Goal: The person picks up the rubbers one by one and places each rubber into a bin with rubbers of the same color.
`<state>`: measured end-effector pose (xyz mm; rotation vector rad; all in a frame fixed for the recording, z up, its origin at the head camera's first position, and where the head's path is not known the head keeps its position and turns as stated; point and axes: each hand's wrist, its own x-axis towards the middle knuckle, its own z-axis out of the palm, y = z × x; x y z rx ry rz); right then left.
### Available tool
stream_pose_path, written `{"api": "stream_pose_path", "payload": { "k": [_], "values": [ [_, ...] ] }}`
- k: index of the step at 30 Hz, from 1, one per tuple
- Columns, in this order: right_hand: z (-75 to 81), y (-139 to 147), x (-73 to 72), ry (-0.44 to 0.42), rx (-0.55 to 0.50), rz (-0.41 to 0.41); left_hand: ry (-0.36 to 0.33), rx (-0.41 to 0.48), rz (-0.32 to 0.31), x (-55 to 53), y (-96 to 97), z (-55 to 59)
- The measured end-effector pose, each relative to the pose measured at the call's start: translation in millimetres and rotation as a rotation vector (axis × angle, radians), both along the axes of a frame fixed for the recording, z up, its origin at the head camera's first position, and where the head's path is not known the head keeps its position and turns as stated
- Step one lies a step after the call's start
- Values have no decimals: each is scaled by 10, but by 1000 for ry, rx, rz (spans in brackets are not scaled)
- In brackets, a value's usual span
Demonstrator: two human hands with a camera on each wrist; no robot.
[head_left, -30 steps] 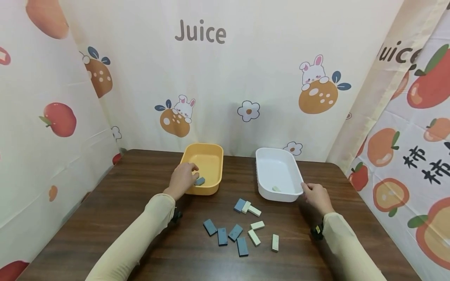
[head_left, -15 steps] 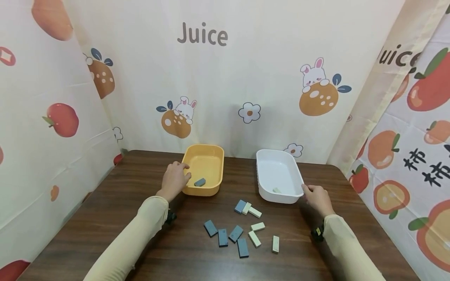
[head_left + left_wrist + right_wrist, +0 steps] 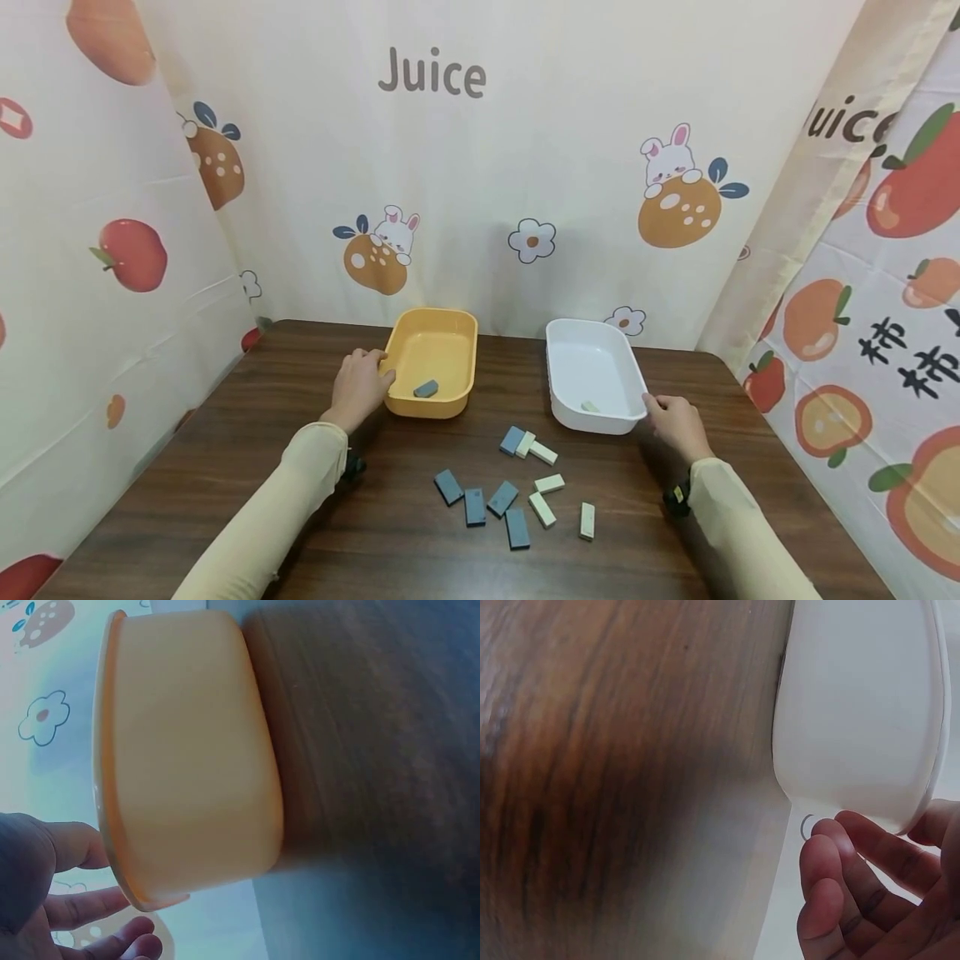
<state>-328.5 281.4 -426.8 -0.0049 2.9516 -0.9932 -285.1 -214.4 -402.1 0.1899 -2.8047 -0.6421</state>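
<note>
At the left rim of a yellow bin (image 3: 429, 407), my left hand (image 3: 358, 390) pinches the edge between thumb and index finger; the other fingers (image 3: 112, 945) stay loosely bent beside the bin. One dark blue-grey block (image 3: 426, 389) lies inside, near its front. On the other side, my right hand (image 3: 677, 425) holds the front right corner of a white bin (image 3: 597, 423), the thumb over the rim and the fingers (image 3: 889, 851) bent below it. A pale green block (image 3: 589, 407) lies in the white bin.
Several blue-grey blocks (image 3: 475, 507) and several pale green blocks (image 3: 587, 520) lie scattered on the brown wooden table (image 3: 360, 533), in front of the bins. A fruit-patterned curtain (image 3: 465, 167) hangs close behind both bins.
My left hand has drawn back leftward from inside the yellow bin to its rim, leaving the blue-grey block in it. My right hand stays at the white bin's corner.
</note>
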Motion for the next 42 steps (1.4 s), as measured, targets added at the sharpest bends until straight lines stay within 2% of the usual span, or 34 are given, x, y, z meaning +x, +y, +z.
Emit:
{"api": "stream_pose_path", "payload": {
  "k": [9, 17, 25, 32, 42],
  "values": [
    [24, -26, -14, -8, -12, -7, 31, -11, -17, 8, -79, -69],
    [1, -15, -29, -8, -8, -13, 15, 15, -15, 21, -107, -84],
    [-6, 1, -7, 53, -5, -43, -24, 64, -31, -39, -129, -43],
    [4, 24, 52, 86, 6, -60, -40, 71, -24, -37, -131, -46],
    [55, -17, 119, 115, 48, 2, -47, 66, -21, -22, -134, -51]
  ]
}}
